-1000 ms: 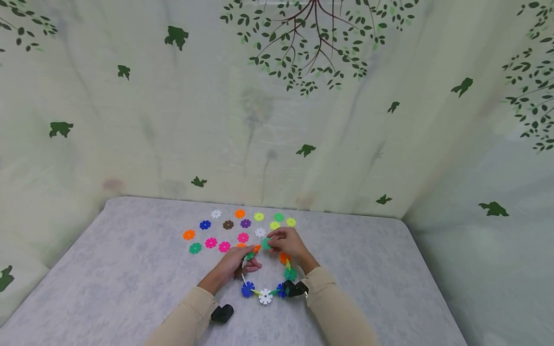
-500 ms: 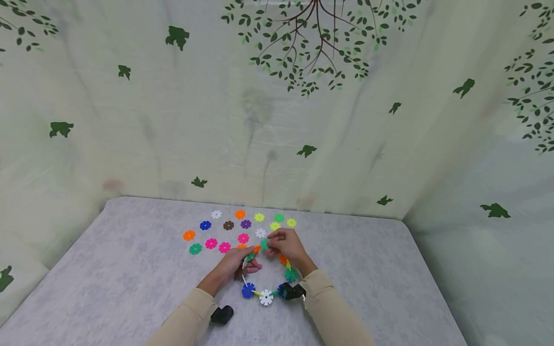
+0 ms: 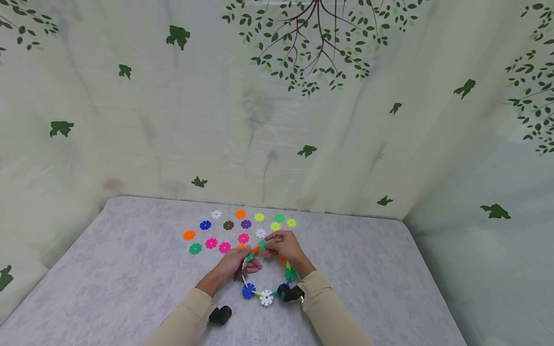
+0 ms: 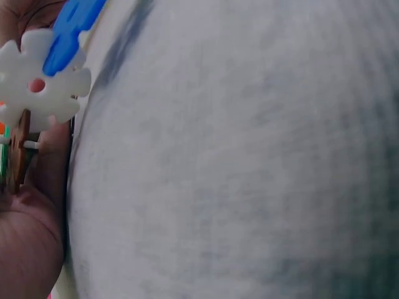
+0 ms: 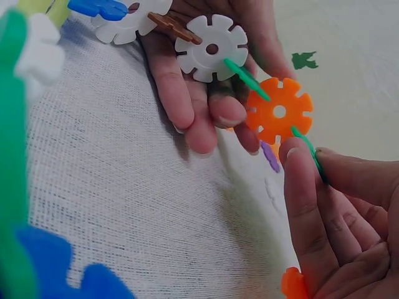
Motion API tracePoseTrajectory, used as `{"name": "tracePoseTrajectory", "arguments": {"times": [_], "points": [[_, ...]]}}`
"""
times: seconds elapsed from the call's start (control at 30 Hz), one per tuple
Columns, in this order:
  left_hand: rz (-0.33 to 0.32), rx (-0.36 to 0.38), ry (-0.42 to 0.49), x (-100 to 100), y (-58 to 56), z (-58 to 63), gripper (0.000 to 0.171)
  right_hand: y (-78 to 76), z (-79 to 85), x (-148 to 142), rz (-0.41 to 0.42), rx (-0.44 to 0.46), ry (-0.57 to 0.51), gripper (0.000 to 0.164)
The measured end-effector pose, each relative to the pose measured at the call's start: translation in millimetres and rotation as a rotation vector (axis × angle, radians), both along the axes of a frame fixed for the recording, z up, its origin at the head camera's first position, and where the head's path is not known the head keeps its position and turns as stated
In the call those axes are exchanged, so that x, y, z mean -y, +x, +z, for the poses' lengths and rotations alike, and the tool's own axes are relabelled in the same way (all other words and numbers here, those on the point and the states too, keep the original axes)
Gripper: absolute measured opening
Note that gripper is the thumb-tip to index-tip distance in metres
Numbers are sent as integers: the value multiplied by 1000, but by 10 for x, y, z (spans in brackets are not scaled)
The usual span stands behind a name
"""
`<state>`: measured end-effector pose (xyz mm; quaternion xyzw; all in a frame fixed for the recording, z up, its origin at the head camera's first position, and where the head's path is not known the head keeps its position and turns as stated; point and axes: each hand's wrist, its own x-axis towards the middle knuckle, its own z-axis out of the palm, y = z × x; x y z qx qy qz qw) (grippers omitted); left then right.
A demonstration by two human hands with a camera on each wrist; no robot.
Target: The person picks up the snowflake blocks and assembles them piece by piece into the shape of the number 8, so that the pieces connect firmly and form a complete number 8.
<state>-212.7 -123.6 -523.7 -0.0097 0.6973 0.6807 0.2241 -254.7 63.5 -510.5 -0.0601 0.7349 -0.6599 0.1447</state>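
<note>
Chain of discs: a many-coloured string of notched discs [image 3: 248, 290] curves in a ring over the gray table [image 3: 355, 269], between and in front of your hands; its near side centres on a white disc [image 3: 266, 298].
Your left hand [image 3: 233, 262]: thumb and forefinger appear to pinch the chain by the upper orange disc [image 5: 293, 103]; the other fingers curl loosely beneath.
Your right hand [image 3: 285, 245]: thumb and fingertips pinch a green disc [image 5: 307, 148], with no more space between them than its thickness.
Done: most of the ring looks linked, slot into slot; the green disc meets the orange rim, though how deeply it is seated you cannot tell.
Left: closing the far right side, by the look of it, toward the lower orange disc [image 3: 283, 260]; your right hand hides any join there; loose discs [image 3: 224, 247] lie beyond, unlinked.
Direction: the ring is roundish, without a clear long axis; from the right wrist, the orange disc shows its face, the green its edge, slanting down-right into your fingertips.
</note>
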Motion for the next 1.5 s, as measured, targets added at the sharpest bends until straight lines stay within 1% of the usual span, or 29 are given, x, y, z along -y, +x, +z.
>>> {"name": "tracePoseTrajectory", "arguments": {"times": [0.13,0.23,0.3,0.33,0.4,0.53,0.63,0.7,0.8,0.93,1.0,1.13,1.23,1.37,1.43,1.5], "points": [[-7,1,87,7,-3,-29,42,0,-45,-6,-2,7,-3,17],[-13,3,127,8,-4,-40,41,-1,-66,-9,11,-7,-7,16],[-14,2,141,8,-1,-38,41,2,-57,-12,18,-12,0,15],[-14,1,147,7,-2,-39,41,21,-16,-11,20,-14,7,15],[-12,-4,144,0,-4,-35,41,78,99,-7,22,-18,24,14],[-15,-10,136,0,-12,-23,42,79,152,16,13,-20,63,13],[-12,-9,137,8,-14,-10,42,1,53,27,17,-14,70,11],[-11,-9,130,6,-18,-12,42,0,59,26,31,-16,73,10],[-21,-2,104,-5,-20,-6,44,-3,55,27,76,-33,93,10],[-24,10,58,-27,-16,3,49,10,52,38,129,-86,118,11],[-15,9,48,-34,-11,4,51,12,60,41,134,-95,128,11],[11,4,40,-47,0,-5,45,-11,79,0,144,-109,176,14],[28,6,42,-58,2,-7,38,-51,93,-86,126,-106,178,19],[49,22,55,-73,-4,-13,33,-154,82,-263,34,-77,177,22],[62,29,61,-79,-4,-14,31,-229,54,-364,-31,-69,219,21],[76,34,68,-86,-5,-9,29,-302,27,-451,-97,-78,296,19]]}}
